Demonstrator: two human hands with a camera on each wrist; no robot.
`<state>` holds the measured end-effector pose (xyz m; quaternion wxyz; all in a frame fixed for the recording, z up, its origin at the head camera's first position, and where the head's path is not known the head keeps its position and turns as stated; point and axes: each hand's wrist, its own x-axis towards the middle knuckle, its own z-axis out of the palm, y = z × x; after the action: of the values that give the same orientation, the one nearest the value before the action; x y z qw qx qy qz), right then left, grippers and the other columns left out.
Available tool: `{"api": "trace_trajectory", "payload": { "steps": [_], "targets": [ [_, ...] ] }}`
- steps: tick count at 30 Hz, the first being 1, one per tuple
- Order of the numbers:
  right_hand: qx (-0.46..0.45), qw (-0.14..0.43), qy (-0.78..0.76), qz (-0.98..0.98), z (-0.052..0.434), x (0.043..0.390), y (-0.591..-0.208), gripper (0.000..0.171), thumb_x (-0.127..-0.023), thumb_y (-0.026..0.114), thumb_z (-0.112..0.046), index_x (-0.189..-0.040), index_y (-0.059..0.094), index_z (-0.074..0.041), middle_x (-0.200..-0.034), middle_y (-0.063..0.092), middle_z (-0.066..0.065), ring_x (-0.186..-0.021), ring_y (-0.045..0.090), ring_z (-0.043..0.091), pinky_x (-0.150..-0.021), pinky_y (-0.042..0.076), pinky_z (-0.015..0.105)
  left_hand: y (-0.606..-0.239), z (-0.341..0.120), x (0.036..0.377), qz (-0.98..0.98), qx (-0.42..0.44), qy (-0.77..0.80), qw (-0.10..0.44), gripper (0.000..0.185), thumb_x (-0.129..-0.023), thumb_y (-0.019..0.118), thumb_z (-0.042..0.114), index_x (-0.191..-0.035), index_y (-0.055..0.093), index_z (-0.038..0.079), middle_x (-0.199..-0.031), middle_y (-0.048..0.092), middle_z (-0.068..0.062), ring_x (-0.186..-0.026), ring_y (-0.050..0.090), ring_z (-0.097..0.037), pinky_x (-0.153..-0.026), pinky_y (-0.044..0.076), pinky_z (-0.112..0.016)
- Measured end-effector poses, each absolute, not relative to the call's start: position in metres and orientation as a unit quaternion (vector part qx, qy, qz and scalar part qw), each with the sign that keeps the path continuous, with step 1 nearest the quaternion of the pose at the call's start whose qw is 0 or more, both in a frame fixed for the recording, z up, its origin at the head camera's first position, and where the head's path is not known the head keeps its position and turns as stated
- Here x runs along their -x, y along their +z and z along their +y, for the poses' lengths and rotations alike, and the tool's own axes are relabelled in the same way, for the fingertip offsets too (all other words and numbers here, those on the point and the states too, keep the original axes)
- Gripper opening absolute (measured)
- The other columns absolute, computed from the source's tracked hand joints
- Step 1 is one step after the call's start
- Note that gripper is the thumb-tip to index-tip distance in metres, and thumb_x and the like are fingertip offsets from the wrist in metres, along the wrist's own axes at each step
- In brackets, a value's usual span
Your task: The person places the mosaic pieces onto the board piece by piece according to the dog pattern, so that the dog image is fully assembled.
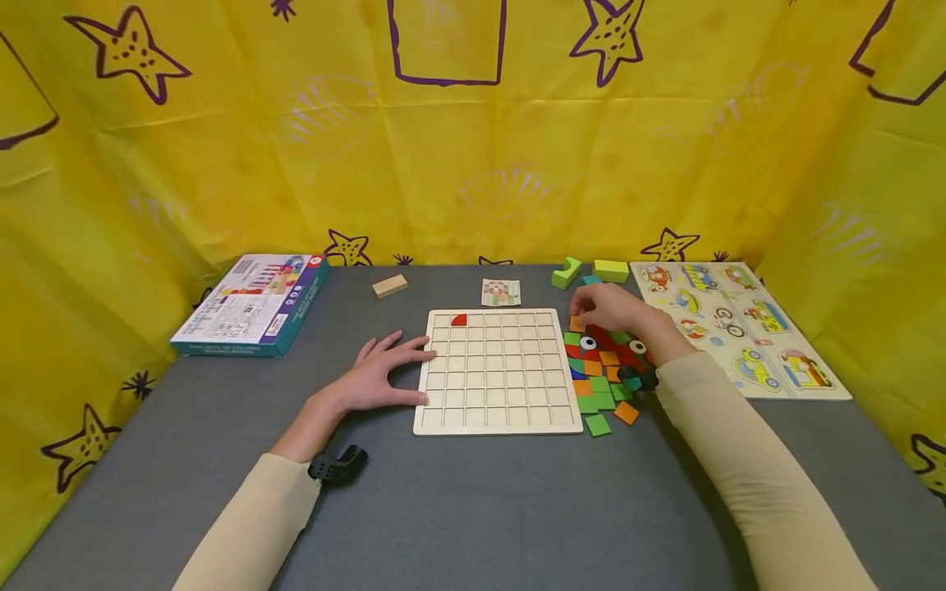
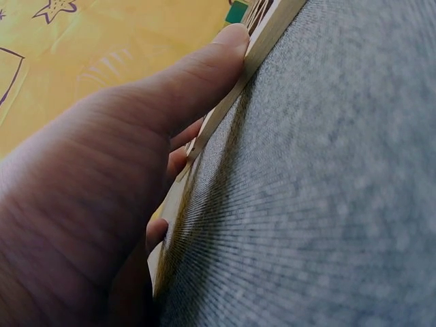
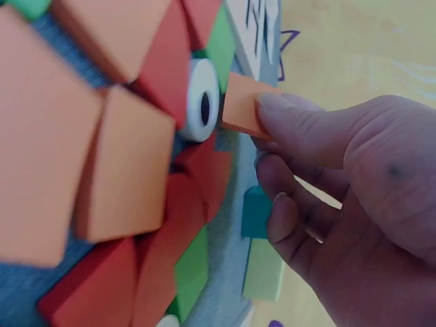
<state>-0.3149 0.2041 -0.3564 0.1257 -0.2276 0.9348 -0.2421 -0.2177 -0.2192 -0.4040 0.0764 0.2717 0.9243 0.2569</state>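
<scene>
Item held: one orange tile (image 1: 576, 323), right of centre in the head view, at the far end of the heap of tiles (image 1: 602, 387) and beside the far right corner of the wooden board (image 1: 495, 381).

Right hand (image 1: 613, 310): narrow grip, pinching the tile. The right wrist view shows the thumb on its face near one edge, with the rest of the tile projecting clear of the fingers.

Left hand (image 1: 386, 371): wide grip, fingers spread, thumb and fingertips touching the board's left edge. One red piece (image 1: 460, 320) sits in a cell at the board's upper left.

Handling, as judged: the tile appears light, stiff and hard to break; its smooth painted face may prove slightly slippery. Best hold is a light pinch near one edge, or across two opposite edges, leaving a corner free. The board appears rigid, flat and fairly light, liable to slide on the grey surface (image 1: 473, 509); it is best held by its outer rim, clear of the cells.
</scene>
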Motion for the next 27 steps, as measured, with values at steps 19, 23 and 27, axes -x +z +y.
{"api": "trace_trajectory", "payload": {
  "steps": [19,23,27],
  "targets": [
    [0.262,0.087,-0.338,0.9,0.136,0.32,-0.351,0.005,-0.097,0.068,-0.005,-0.101,0.067,-0.003,-0.095,0.065,0.009,-0.087,0.059,0.027,-0.08,0.049,0.041,-0.404,-0.22,0.219,0.921,-0.276,0.265,0.077,0.075,-0.084,0.077,0.055,-0.148,0.055,0.022,-0.162,0.033,-0.002,-0.15,0.01,-0.043,-0.113,-0.006,-0.068],
    [0.264,0.096,-0.348,0.894,0.119,0.322,-0.354,0.005,-0.098,0.067,-0.005,-0.102,0.066,-0.003,-0.095,0.064,0.009,-0.087,0.057,0.027,-0.081,0.049,0.039,-0.405,-0.22,0.219,0.919,-0.28,0.266,0.076,0.075,-0.084,0.077,0.055,-0.148,0.054,0.022,-0.162,0.033,-0.002,-0.15,0.01,-0.043,-0.113,-0.005,-0.068],
    [0.274,0.096,-0.351,0.89,0.101,0.324,-0.359,0.005,-0.098,0.067,-0.005,-0.102,0.068,-0.004,-0.095,0.064,0.008,-0.088,0.056,0.026,-0.08,0.048,0.037,-0.406,-0.221,0.218,0.92,-0.279,0.266,0.072,0.076,-0.084,0.077,0.055,-0.149,0.054,0.023,-0.162,0.033,-0.002,-0.15,0.011,-0.043,-0.113,-0.005,-0.067]
  ]
}}
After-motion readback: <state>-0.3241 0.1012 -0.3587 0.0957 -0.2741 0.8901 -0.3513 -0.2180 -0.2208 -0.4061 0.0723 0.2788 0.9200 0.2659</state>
